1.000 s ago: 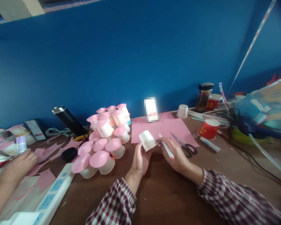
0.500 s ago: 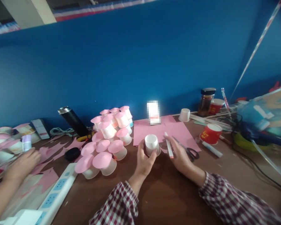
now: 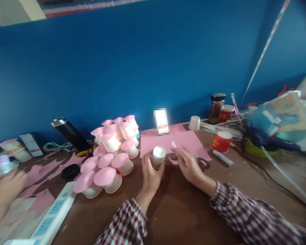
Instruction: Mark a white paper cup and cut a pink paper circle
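The left hand (image 3: 153, 177) holds a white cup (image 3: 158, 159), the right hand (image 3: 190, 166) a pen (image 3: 173, 145)

Head view: a pink sheet (image 3: 155, 143) lies flat on the brown surface (image 3: 178, 211). At the sheet's near edge, the left hand's grip closes around the white cup, fingers on one side and thumb on the other. One round end of the cup faces up; whether it is mouth or base, I cannot tell. The right hand, also at the sheet's near edge, has a narrow grip on the pen, whose pale end sticks out past the fingers; the rest is hidden. Scissors (image 3: 204, 164) lie partly behind that hand, handles just off the sheet's near right corner.

Left of the sheet stands a cluster of pink-topped cups (image 3: 108, 176). A second white cup (image 3: 194, 123) stands upside down just beside the sheet's far right corner. A red cup (image 3: 220, 143) and a capped tube (image 3: 222, 157) are to the sheet's right. Well left of the sheet, a co-worker's hand (image 3: 9, 185) shows blurred.
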